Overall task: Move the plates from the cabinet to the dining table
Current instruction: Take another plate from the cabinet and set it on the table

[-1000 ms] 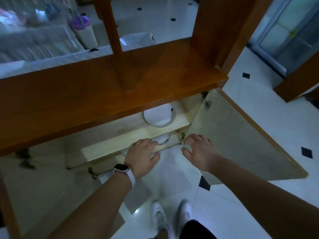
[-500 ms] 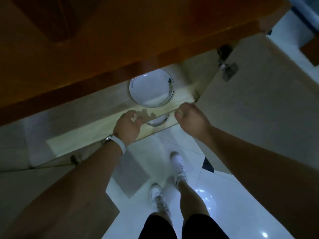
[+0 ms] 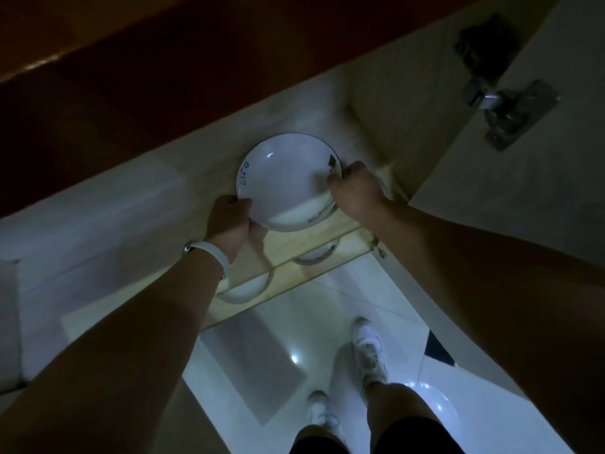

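Note:
A white plate [image 3: 284,178] with a dark rim and small dark markings lies on the pale upper shelf [image 3: 330,231] of the open cabinet. My left hand [image 3: 229,221], with a white watch band at the wrist, grips the plate's left edge. My right hand [image 3: 355,188] grips its right edge. Under the shelf, the rims of two more white plates show on the lower level: one [image 3: 316,253] near the middle, one [image 3: 244,288] to the left, partly hidden by my left forearm.
The dark wooden cabinet top [image 3: 147,77] overhangs the shelf. The open right door [image 3: 530,158] carries a metal hinge [image 3: 504,109]. The left door [image 3: 39,290] also stands open. My feet in white shoes [image 3: 368,352] stand on the glossy white tiled floor.
Both hands have reached from the shelf's front edge up to the plate and taken hold of its two sides. The camera has dropped lower and closer to the cabinet.

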Tool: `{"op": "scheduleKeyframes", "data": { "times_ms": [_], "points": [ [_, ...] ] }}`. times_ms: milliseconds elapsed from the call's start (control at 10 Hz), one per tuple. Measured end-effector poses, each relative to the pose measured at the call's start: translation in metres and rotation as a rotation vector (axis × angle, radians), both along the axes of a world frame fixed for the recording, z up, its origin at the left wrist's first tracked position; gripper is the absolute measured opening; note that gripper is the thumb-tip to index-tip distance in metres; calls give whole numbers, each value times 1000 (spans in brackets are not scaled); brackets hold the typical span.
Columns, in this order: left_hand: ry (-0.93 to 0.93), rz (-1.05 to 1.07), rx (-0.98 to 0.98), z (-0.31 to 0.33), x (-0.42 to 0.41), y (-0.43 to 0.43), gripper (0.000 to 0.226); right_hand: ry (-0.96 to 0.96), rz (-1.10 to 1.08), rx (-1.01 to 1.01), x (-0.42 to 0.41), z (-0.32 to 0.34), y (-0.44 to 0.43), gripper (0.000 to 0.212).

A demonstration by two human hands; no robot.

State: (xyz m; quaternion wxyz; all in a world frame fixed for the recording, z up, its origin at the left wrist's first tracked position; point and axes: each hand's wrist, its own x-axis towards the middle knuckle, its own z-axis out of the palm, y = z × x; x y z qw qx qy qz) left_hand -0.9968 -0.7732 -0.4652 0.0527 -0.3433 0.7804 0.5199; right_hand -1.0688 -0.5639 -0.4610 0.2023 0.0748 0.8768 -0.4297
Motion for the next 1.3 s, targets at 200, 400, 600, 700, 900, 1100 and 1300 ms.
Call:
{"op": "scheduleKeyframes", "data": {
  "times_ms": [200, 400, 600, 700, 900, 1100, 1300],
  "points": [
    [-12, -66, -220, -14, -12, -2, 27, 4, 23, -41, -18, -24, -8, 27],
    [39, -1, -131, -18, -14, 6, 24, 4, -9, -151, -13, -22, 0, 25],
    [114, 77, 25, -6, 3, 18, 26, -12, -12, -257, 9, -1, 16, 10],
    [151, 155, 141, 3, 20, 25, 22, 19, -68, -216, 25, 7, 19, 11],
    [117, 40, 191, 34, 73, 30, 30, -10, -109, -148, 83, 41, 26, 9],
    [22, -54, 163, 109, 144, 40, 30, -89, -211, -164, 175, 110, 40, 34],
    [6, -122, 102, 184, 195, 55, 29, -81, -283, -203, 243, 185, 53, 27]
  ]
}}
